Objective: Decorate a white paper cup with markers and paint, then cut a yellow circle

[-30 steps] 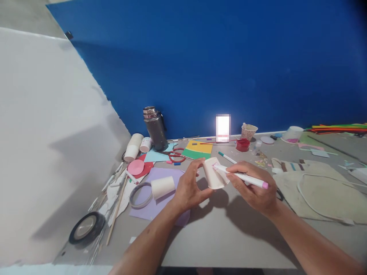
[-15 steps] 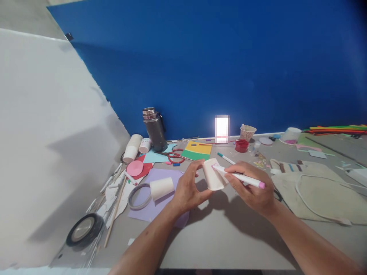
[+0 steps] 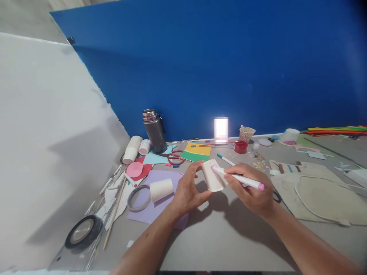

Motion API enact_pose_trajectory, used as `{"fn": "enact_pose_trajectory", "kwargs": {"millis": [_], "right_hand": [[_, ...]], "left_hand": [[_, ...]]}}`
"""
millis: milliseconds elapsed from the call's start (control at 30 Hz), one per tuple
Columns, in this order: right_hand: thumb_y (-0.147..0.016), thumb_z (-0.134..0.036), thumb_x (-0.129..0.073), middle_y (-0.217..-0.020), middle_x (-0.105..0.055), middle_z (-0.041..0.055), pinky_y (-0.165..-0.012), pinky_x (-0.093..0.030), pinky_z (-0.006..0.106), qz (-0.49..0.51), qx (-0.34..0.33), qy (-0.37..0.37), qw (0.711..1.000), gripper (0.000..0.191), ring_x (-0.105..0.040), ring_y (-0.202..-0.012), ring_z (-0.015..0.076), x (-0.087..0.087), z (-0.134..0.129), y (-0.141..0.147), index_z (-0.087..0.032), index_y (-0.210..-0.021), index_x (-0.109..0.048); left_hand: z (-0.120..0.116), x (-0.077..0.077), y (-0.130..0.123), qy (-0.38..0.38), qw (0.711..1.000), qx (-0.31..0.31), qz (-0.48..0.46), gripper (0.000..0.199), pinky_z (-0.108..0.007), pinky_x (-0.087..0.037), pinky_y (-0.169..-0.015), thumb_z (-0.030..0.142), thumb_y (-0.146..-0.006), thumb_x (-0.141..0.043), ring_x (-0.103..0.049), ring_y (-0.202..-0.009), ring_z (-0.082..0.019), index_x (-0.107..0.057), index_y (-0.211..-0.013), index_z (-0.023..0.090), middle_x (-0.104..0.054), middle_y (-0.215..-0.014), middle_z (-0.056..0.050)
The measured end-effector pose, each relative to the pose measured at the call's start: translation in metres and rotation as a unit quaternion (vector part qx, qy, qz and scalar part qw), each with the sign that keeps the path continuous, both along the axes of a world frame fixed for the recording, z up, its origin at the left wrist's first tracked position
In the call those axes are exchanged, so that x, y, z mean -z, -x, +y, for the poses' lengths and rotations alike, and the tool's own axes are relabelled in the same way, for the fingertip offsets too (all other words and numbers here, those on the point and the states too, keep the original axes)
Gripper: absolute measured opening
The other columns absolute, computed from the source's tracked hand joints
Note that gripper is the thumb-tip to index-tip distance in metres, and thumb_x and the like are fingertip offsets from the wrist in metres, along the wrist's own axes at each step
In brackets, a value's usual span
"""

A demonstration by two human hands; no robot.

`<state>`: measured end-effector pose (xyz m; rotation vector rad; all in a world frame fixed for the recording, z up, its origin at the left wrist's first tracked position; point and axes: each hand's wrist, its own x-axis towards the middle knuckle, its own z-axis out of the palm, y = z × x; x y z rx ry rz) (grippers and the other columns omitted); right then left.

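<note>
My left hand (image 3: 189,189) grips a white paper cup (image 3: 211,179) by its two ends, thumb below and fingers above, just over the table. In my right hand (image 3: 254,189) is a white marker with a pink end (image 3: 243,180), its tip against the cup's side. A small pink drawn outline shows on the cup at the tip. Left of my left hand another white paper cup (image 3: 162,190) lies on its side on a purple sheet (image 3: 140,217), beside a roll of grey tape (image 3: 134,204).
A dark thermos (image 3: 155,131) stands open at the back. Red-handled scissors (image 3: 174,157) lie near yellow and green paper (image 3: 196,154). A black tape roll (image 3: 83,231) and wooden stick (image 3: 114,214) are at left. To the right lies a beige cloth bag (image 3: 323,191) with a white cord.
The pink outline on the cup has grown slightly as the marker tip stays on its side. Both hands keep nearly the same place, and the view has shifted a little.
</note>
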<state>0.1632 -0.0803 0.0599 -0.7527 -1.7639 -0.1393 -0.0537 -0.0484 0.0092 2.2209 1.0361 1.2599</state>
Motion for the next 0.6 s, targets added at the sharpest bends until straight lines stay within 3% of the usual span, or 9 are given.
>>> {"fn": "enact_pose_trajectory", "kwargs": {"millis": [600], "right_hand": [[-0.096, -0.016, -0.065, -0.074, -0.078, 0.0021, -0.060, -0.057, 0.025, 0.021, 0.062, 0.008, 0.998, 0.010, -0.072, -0.061, 0.0153, -0.0013, 0.0012, -0.0013, -0.020, -0.089, -0.070]], "left_hand": [[0.0013, 0.0038, -0.0008, -0.005, 1.000, -0.001, 0.001, 0.083, -0.044, -0.061, -0.093, 0.022, -0.074, -0.087, -0.068, -0.128, -0.031, -0.045, -0.145, 0.028, -0.061, -0.150, -0.014]]}}
